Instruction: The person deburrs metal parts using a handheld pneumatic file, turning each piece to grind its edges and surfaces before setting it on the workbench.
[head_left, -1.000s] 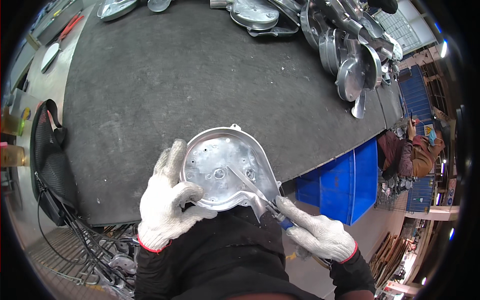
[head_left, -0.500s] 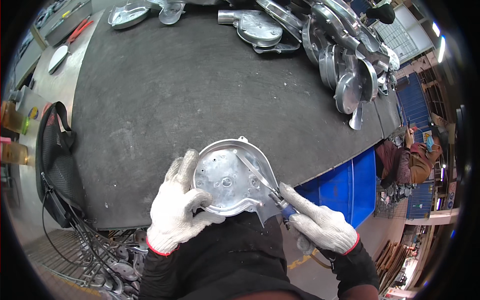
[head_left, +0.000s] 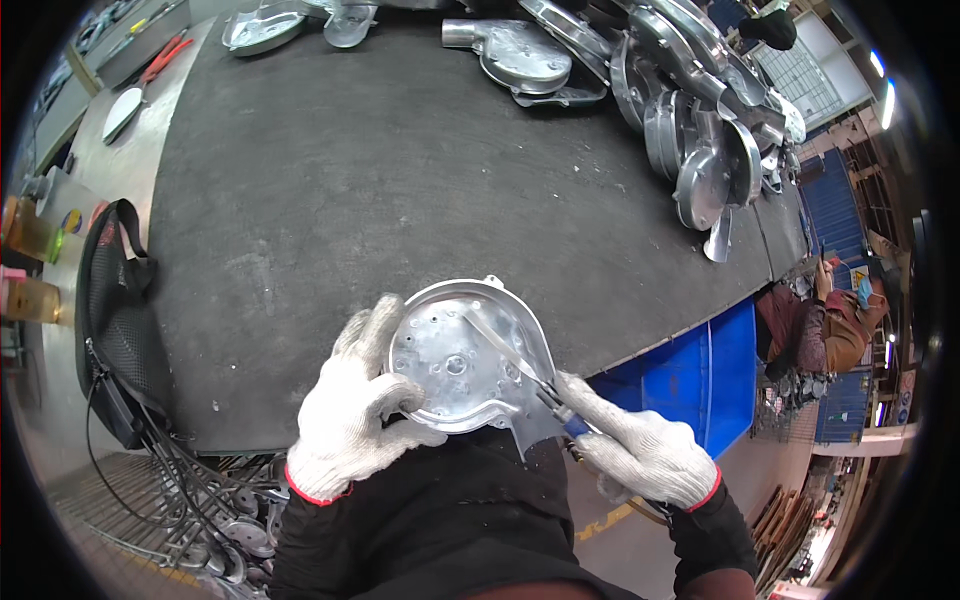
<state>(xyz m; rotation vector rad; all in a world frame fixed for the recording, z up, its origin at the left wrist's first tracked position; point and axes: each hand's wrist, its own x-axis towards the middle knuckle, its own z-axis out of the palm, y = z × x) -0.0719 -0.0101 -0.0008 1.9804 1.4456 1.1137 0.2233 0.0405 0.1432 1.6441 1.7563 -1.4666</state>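
A round, shallow silver metal casting point(head_left: 455, 368) with a raised rim and a spout lies at the near edge of the dark table, against my body. My left hand point(head_left: 352, 415), in a white knit glove, grips its left rim, fingers outside and thumb at the lower edge. In my gloved right hand point(head_left: 645, 445) is a hand-held powered filing tool point(head_left: 573, 422) with a blue body and a hose. Its thin flat blade point(head_left: 500, 345) reaches over the casting's inside face; whether the tip touches is hard to tell.
Similar castings point(head_left: 700, 130) are piled at the far right of the table point(head_left: 330, 190). A blue bin point(head_left: 690, 380) stands beyond the right edge. At left lie a black mesh bag point(head_left: 120, 330) and cables. Below, a wire basket point(head_left: 130, 500) holds parts. Another person point(head_left: 840, 320) is at far right.
The blade's tip has shifted slightly left over the casting's inside face. Both hands keep their holds, and the whole view has shifted slightly.
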